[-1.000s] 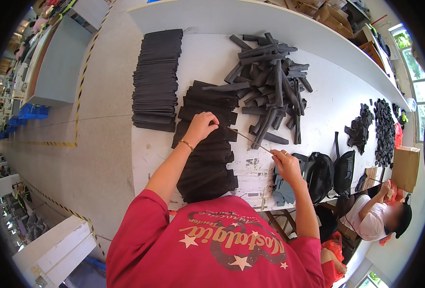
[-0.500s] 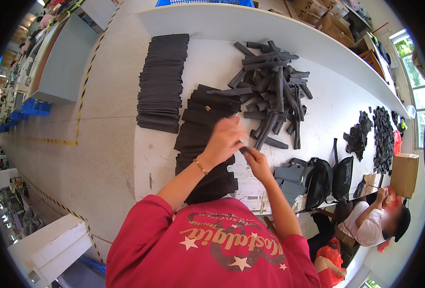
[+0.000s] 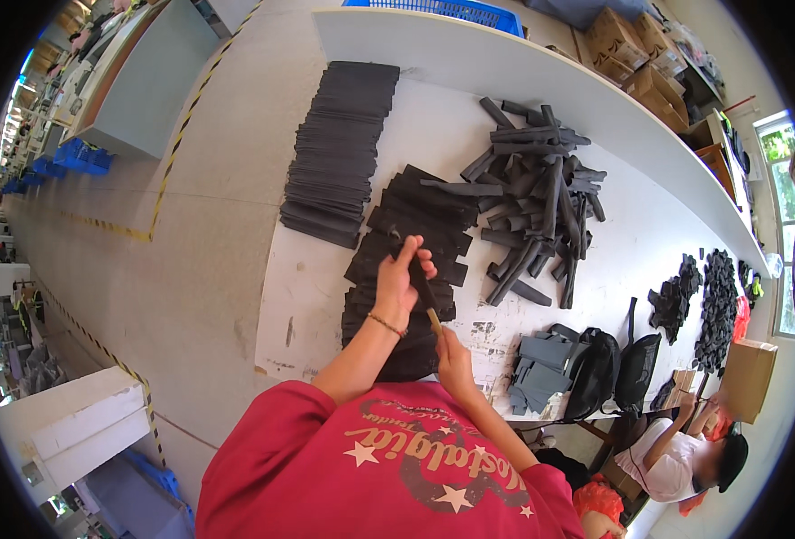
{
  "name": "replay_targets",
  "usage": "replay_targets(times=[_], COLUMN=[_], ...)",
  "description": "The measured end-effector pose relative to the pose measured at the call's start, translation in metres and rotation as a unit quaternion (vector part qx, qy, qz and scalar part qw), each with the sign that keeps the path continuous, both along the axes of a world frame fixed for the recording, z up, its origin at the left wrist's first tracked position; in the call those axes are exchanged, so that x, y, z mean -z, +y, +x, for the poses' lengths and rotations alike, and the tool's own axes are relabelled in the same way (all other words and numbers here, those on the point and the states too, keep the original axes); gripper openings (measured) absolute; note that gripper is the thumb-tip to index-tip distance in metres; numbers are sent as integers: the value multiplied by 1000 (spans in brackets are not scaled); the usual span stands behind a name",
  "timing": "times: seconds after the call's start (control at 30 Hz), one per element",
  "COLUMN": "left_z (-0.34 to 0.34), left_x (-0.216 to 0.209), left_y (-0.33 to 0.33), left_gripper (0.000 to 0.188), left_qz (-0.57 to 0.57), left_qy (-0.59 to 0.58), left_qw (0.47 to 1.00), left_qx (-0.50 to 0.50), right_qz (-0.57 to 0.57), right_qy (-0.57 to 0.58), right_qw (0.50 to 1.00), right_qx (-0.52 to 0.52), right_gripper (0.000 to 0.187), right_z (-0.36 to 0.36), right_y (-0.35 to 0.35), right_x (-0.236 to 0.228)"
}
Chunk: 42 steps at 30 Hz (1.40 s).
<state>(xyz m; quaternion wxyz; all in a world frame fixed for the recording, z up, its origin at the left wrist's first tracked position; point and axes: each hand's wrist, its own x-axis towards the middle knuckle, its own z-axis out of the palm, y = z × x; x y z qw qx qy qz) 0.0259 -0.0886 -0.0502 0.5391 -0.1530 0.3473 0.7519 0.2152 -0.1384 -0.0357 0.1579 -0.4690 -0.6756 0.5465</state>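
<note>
Over the nearer stack of dark fabric strips (image 3: pixel 406 328), my left hand (image 3: pixel 397 289) is closed around a narrow dark fabric tube (image 3: pixel 426 293). From the tube's near end a tan stick (image 3: pixel 433 318) sticks out. Lower and to the right, my right hand (image 3: pixel 454 361) grips the stick's near end. A small metallic-looking tip (image 3: pixel 395 234) shows just beyond the left fingers; I cannot tell what it belongs to. Farther off to the left lies a long row of flat dark strips (image 3: pixel 341 148). A heap of dark tube-shaped pieces (image 3: pixel 541 202) lies to the right.
The white table (image 3: pixel 307 310) has a raised white board (image 3: pixel 469 58) along its far side. Black bags (image 3: pixel 599 373) and grey flat pieces (image 3: pixel 541 364) lie at the right. Heaps of small black pieces (image 3: pixel 714 310) lie farther right, near a seated person (image 3: pixel 671 449) and a cardboard box (image 3: pixel 746 382).
Both hands have come nearer to my body. My left hand, blurred and open-looking before, now grips the dark tube; the tan stick shows between the hands. The view has shifted.
</note>
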Motion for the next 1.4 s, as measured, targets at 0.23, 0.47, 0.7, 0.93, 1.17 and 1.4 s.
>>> replay_targets(times=[0.23,0.47,0.7,0.93,1.17,1.4], left_z=[2,36,16,-37,24,18], left_x=[2,-52,-14,1,7,-37], left_y=[0,10,5,13,27,20], left_gripper=[27,52,35,29,30,33], left_qz=[-24,-10,-88,-29,-139,-68], left_qy=[42,-50,86,102,-33,206], left_qw=[994,995,991,994,987,969], left_qx=[103,84,45,-32,-80,119], right_qz=[-125,-139,-152,-356,113,-72], right_qy=[-31,11,-16,-14,30,172], right_qw=[990,990,988,934,983,964], right_qx=[-55,20,-18,-26,144,188], right_gripper=[23,21,20,19,30,11], right_z=[60,56,56,121,-3,-17], right_y=[-9,-7,-17,-24,31,82], right_x=[-26,-28,-44,-97,-76,-53])
